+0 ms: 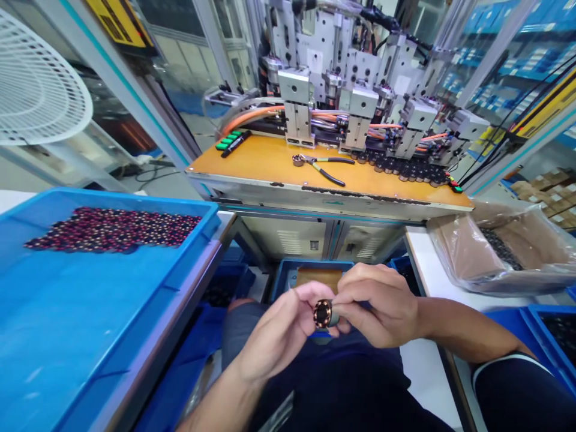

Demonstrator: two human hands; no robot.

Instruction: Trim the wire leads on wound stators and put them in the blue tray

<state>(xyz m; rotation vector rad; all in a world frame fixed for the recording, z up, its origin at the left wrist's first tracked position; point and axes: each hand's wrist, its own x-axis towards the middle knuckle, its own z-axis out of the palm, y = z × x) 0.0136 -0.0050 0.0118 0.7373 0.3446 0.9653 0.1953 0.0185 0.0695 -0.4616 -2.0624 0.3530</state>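
Note:
A small round motor stator (323, 314), with copper windings ringing a dark centre, is held over my lap in the head view. Curled fingers of my left hand (284, 324) support it from the left and below. My right hand (380, 305) pinches its right side between thumb and fingertips, hiding part of that side. On the orange bench top (265, 165) beyond lie pliers (326, 168) with black and yellow handles, their jaws beside another small stator (297, 159).
A blue tray (103, 336) at left carries many wound parts (121, 228). Machine stations (360, 114) line the bench's back, with dark parts (405, 167) before them. A plastic-lined carton (508, 246) stands right. Below my hands is a blue bin (281, 279); a white fan (40, 78) stands far left.

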